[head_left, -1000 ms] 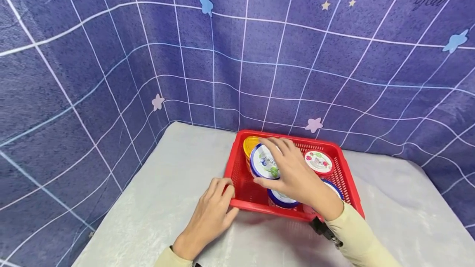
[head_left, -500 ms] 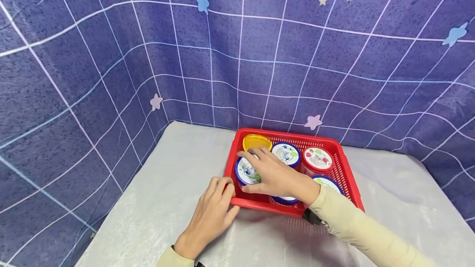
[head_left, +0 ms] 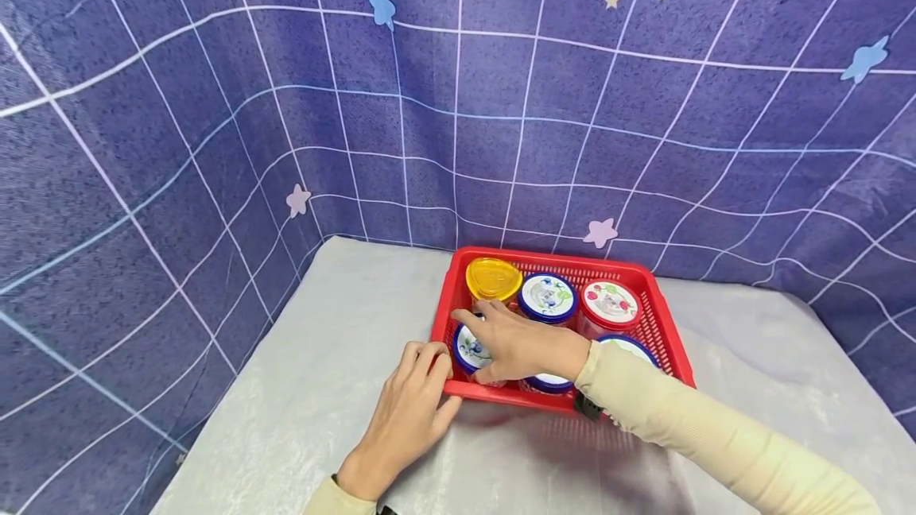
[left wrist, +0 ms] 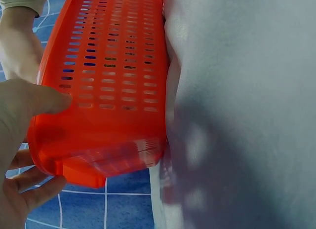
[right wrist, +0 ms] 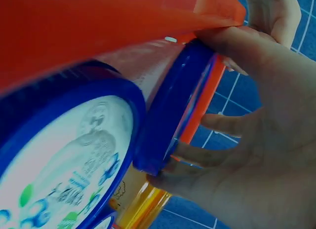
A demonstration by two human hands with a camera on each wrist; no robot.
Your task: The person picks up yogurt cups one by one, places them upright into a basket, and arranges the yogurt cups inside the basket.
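My left hand (head_left: 411, 396) grips the near left corner of a red plastic basket (head_left: 673, 332). In the left wrist view its thumb presses the slotted wall of the basket (left wrist: 113, 125), with the fingers bent round the corner. Inside that same corner, my right hand (head_left: 525, 344) holds a blue-lidded jar (head_left: 468, 348) from above. The right wrist view has thumb and fingers at opposite sides of the jar's blue lid (right wrist: 170, 110). The palm covers part of the lid in the head view. Blueberries are printed on its white top.
Around it in the basket stand a yellow-lidded container (head_left: 494, 278), a blue-lidded jar (head_left: 547, 296), a red-lidded jar (head_left: 610, 303) and two more blue-lidded jars, partly behind the right arm. Grey cloth (head_left: 343, 316) covers the table. A blue grid-patterned curtain (head_left: 429, 125) hangs behind.
My right hand has carried the blue-lidded jar left and down into the basket's near left corner, uncovering the jars behind. My left hand has stayed on the basket.
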